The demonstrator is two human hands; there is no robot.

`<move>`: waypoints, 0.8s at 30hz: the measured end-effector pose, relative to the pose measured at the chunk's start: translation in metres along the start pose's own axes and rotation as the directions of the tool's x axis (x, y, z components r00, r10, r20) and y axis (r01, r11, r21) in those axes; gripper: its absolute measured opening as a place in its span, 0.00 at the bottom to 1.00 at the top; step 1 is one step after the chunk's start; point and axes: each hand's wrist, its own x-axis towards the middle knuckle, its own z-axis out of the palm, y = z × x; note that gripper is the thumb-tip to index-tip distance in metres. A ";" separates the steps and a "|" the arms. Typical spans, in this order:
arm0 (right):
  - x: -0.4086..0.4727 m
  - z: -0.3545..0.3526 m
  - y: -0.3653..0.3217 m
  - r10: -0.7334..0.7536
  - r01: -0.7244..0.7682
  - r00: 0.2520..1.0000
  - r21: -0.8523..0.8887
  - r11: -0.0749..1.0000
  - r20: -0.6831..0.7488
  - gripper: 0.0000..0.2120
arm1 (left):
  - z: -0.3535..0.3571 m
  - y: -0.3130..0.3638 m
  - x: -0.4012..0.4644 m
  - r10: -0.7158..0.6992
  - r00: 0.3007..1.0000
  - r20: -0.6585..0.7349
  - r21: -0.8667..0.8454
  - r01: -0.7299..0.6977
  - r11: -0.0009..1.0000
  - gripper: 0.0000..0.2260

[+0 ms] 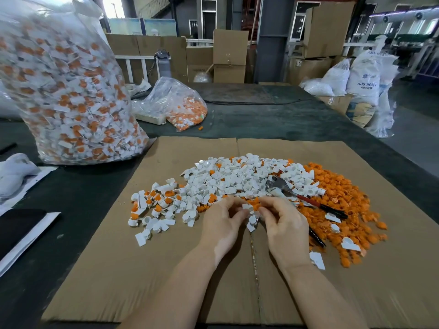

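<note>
A heap of small white plastic parts (237, 179) lies on a flattened cardboard sheet (166, 269), with a heap of orange caps (337, 198) to its right. A few white parts with orange caps fitted (152, 200) lie at the heap's left. My left hand (221, 224) and my right hand (282, 226) meet at the heap's near edge. Their fingertips pinch a small white part (247, 206) between them. Another white part (252, 222) sits just below, between the hands. Pliers with red and black handles (306, 200) lie on the heap to the right of my right hand.
A tall clear bag of assembled white and orange parts (69, 91) stands at the left. A smaller bag (180, 103) lies behind the cardboard on the dark table (273, 119). White paper and a dark flat object (19, 229) sit at the left edge. Boxes and sacks (363, 77) stand beyond.
</note>
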 end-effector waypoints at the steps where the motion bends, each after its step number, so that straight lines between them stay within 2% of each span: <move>1: 0.000 0.000 -0.001 -0.001 0.001 1.000 0.004 1.000 0.008 0.08 | 0.000 0.000 0.000 0.000 1.000 0.011 -0.008 0.001 1.000 0.09; 3: 0.000 -0.001 -0.001 0.009 -0.009 1.000 -0.008 1.000 0.021 0.06 | 0.000 0.000 0.000 -0.005 1.000 0.022 -0.028 0.006 1.000 0.11; 7: -0.001 -0.001 -0.001 -0.009 0.012 1.000 -0.144 0.990 0.021 0.02 | 0.000 0.000 -0.001 -0.031 0.999 0.023 -0.089 0.033 0.995 0.09; 12: -0.001 0.002 0.000 -0.035 0.048 0.998 -0.242 0.969 0.058 0.07 | -0.001 0.000 -0.002 -0.098 0.995 0.007 -0.227 0.097 0.969 0.06; 17: -0.003 0.005 -0.001 -0.067 0.085 0.995 -0.300 0.950 0.069 0.11 | 0.001 -0.001 -0.004 -0.072 0.997 0.013 -0.185 0.073 0.980 0.02; 20: -0.003 0.005 0.001 -0.064 0.085 0.994 -0.285 0.955 0.083 0.10 | 0.001 -0.001 -0.004 -0.066 0.998 0.012 -0.155 0.067 0.986 0.02; 24: -0.002 0.003 0.002 -0.049 0.069 0.992 -0.174 0.982 0.119 0.05 | -0.001 -0.002 -0.003 -0.064 0.998 0.013 -0.128 0.065 0.990 0.04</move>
